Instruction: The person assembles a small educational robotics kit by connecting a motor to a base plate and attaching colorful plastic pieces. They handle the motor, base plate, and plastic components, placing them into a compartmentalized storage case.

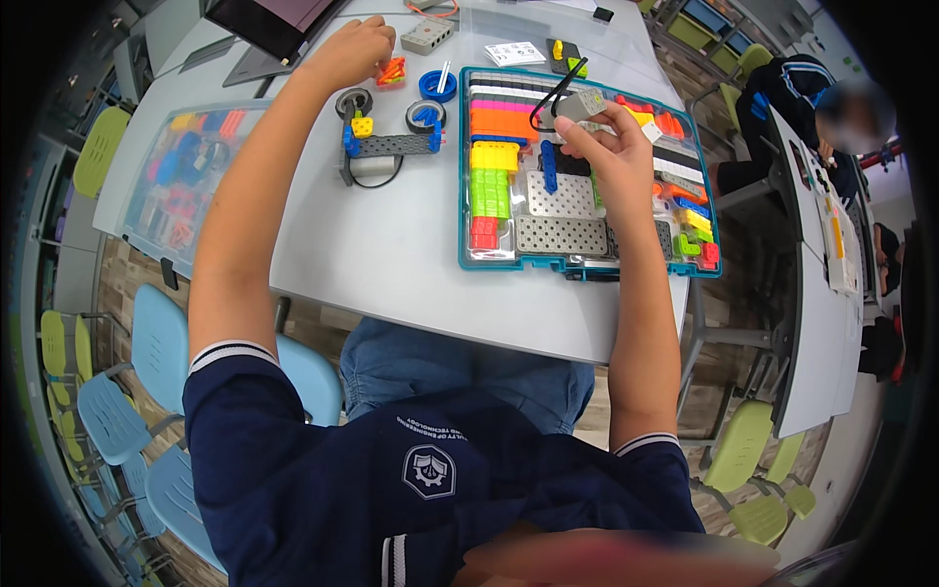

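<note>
**Inspector:** Right hand (604, 137): state and position?

**Assistant:** Closed in a pinch on a small grey block (584, 103) with a black cable (548, 101) looping from it. The hand is raised over the teal parts tray (463, 186), above its upper middle compartments.

**Inspector:** Left hand (352, 51)?

**Assistant:** It reaches to the far side of the table (391, 254), fingers curled down on a small orange piece (392, 70). I cannot tell whether it grips the piece or only touches it.

**Inspector:** Items near that hand?

**Assistant:** A blue ring (437, 85) just beside the orange piece. Nearer the person lies a partly built assembly (388, 132): a grey perforated beam with 2 black wheels, blue connectors and 1 yellow piece. A grey box (426, 36) sits farther out.

**Inspector:** Tray contents?

**Assistant:** Sorted bricks in orange, yellow, green and red rows, plus 2 grey perforated plates (561, 217).

**Inspector:** Anything else on the table?

**Assistant:** A clear lidded bin (186, 176) of mixed coloured parts at the left edge.
</note>
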A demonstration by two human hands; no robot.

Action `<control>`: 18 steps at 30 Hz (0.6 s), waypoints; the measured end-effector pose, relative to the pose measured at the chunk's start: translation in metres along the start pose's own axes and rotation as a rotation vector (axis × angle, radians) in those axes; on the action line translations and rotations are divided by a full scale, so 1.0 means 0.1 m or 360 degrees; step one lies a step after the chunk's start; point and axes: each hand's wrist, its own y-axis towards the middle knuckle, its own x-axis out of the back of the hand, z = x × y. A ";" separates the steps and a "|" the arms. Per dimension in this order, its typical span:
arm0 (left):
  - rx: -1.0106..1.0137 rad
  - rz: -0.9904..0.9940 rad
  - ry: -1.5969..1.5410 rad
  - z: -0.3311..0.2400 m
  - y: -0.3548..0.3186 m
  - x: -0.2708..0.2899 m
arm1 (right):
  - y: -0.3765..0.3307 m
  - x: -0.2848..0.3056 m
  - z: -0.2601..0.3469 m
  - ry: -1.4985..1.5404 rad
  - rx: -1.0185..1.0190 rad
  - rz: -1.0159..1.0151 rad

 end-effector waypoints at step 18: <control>-0.0118 0.0303 0.0184 0.00 0.29 0.07 | 0.05 0.01 -0.17 -0.0064 -0.0030 -0.0067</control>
